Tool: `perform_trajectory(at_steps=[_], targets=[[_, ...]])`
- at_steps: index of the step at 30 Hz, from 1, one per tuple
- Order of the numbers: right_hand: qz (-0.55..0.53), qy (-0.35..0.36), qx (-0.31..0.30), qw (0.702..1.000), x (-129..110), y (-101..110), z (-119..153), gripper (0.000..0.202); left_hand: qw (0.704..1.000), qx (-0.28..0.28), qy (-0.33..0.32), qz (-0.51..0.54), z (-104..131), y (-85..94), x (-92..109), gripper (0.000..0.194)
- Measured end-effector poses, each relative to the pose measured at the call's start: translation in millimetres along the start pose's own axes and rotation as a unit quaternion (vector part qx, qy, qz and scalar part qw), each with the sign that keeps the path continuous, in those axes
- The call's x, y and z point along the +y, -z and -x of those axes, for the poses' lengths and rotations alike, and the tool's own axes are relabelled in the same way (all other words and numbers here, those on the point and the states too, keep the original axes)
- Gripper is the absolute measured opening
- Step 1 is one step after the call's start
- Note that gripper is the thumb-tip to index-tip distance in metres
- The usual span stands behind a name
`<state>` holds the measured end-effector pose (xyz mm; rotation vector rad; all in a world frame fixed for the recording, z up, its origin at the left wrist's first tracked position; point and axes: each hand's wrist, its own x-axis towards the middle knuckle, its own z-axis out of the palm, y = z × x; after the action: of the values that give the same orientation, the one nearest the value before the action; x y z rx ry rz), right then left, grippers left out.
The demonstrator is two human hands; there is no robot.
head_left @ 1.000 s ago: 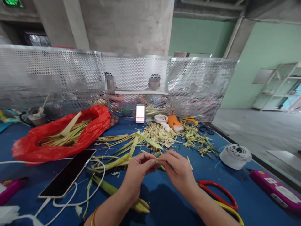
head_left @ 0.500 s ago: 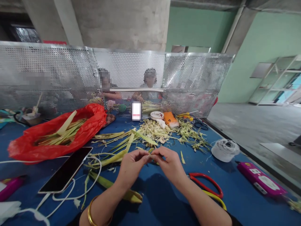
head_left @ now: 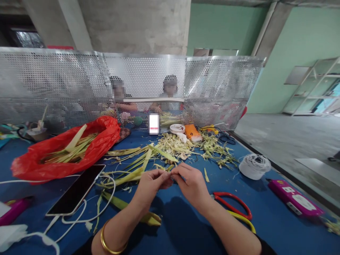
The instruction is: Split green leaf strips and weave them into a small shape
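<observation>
Green leaf strip (head_left: 171,174) pinched between left hand (head_left: 151,186), right hand (head_left: 192,184)

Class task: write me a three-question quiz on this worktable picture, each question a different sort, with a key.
1. True or false: the phone lies screen up with a white cable plugged in.
2. What fills the red bag? A) string B) green leaf strips C) scissors
3. Fill in: the left hand and right hand pinch a thin ____ between their fingertips.

Key: 1 true. 2 B. 3 leaf strip. The white string roll and red-handled scissors lie to the right on the blue table.
</observation>
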<state>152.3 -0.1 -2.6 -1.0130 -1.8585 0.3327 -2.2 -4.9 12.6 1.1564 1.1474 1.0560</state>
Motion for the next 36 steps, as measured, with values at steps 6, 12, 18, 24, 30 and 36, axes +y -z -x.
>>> perform_trajectory(at_steps=[6,12,18,24,30,36], targets=[[-0.038,-0.02,0.004,0.999,2,-3,0,0.013,0.999,0.019,-0.037,0.007,-5,1.1,-6,0.029],[-0.078,-0.069,0.004,0.995,-2,-1,-2,0.011,0.992,0.013,-0.114,-0.05,-5,1.3,-6,0.024],[-0.078,-0.043,0.035,0.995,-7,-3,-1,0.012,1.0,0.001,-0.028,-0.002,-2,-2.3,-5,0.03],[-0.129,-0.197,0.147,0.961,7,20,-12,0.012,0.996,0.058,0.007,0.067,-10,7.2,3,0.036],[-0.242,-0.238,0.233,0.912,22,31,-23,0.02,0.968,0.146,-0.15,-0.137,-25,22.9,13,0.015],[-0.234,-0.228,0.185,0.927,18,20,-21,0.013,0.954,0.115,-0.18,-0.212,-14,4.6,23,0.015]])
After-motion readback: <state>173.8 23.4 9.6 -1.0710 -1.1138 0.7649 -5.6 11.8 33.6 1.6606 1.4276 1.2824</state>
